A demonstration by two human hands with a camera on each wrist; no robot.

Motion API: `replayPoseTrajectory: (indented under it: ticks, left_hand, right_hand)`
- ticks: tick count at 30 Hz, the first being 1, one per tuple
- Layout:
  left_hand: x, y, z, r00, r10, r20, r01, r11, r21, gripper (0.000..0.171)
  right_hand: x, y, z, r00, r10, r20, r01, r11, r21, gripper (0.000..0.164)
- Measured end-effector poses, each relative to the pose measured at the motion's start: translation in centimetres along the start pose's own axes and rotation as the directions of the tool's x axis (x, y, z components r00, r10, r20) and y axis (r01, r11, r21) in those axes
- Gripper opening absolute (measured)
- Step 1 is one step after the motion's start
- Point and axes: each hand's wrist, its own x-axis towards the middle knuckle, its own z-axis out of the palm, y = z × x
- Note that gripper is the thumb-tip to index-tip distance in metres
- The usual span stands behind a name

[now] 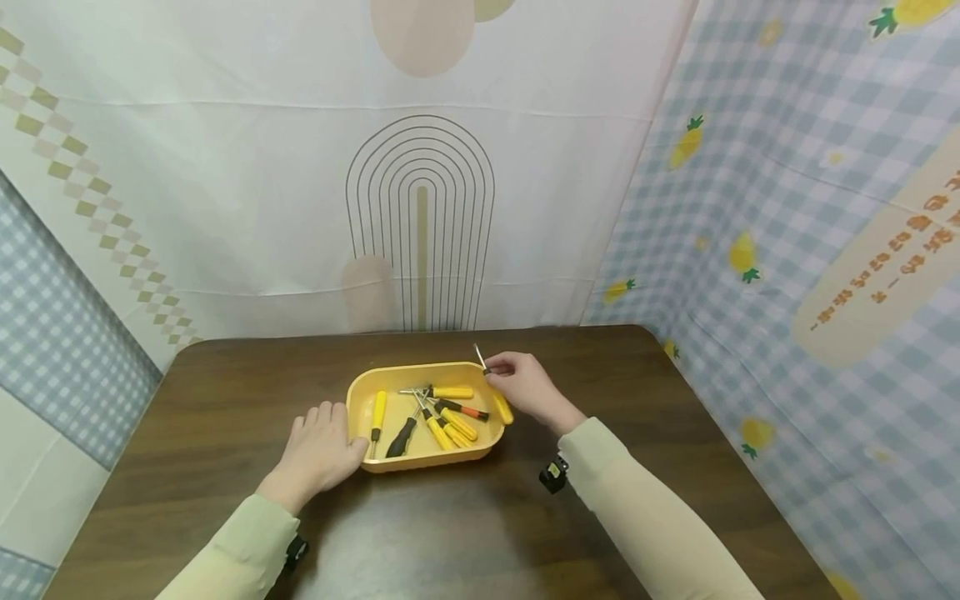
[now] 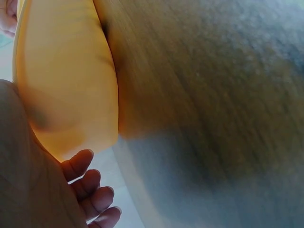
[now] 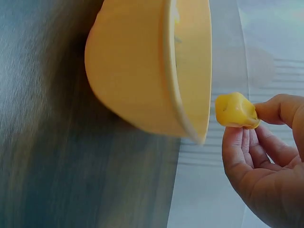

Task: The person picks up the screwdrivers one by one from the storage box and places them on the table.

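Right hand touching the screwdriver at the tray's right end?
Touching. The right wrist view shows it plainly: the right hand pinches the yellow screwdriver handle.

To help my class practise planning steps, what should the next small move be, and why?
Perhaps lower the screwdriver into the tray: the right hand holds it by the tray's right end, the other screwdrivers lie inside, and the left hand touches the opposite end.

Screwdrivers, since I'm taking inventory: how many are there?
8: the right hand holds a yellow screwdriver; in the tray, a leftmost yellow one, black one beside it, rear yellow one, rightmost orange-black one, three nearer yellow ones. Others may be hidden.
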Motion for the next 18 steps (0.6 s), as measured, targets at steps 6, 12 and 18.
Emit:
replayPoseTrajectory:
  ticks: [6,12,18]
  left_hand:
    - [0.0,0.0,0.0,1.000,0.002,-0.001,-0.002,1.000,-0.003,0.038]
    - [0.0,-0.1,0.1,1.000,0.001,-0.002,-0.001,1.000,0.001,0.038]
    - [0.0,-0.1,0.2,1.000,-0.001,0.005,0.001,1.000,-0.004,0.039]
  right_hand:
    - [-0.2,0.5,-1.3,0.999,0.018,-0.028,-0.018,1.000,0.000,0.026]
    - [-0.3,1.4,-2.3,0.999,0.024,-0.046,-0.024,1.000,0.015,0.027]
    - [-0.3,2.6,-3.2,0.998,0.040,-0.053,-0.038,0.998,0.040,0.026]
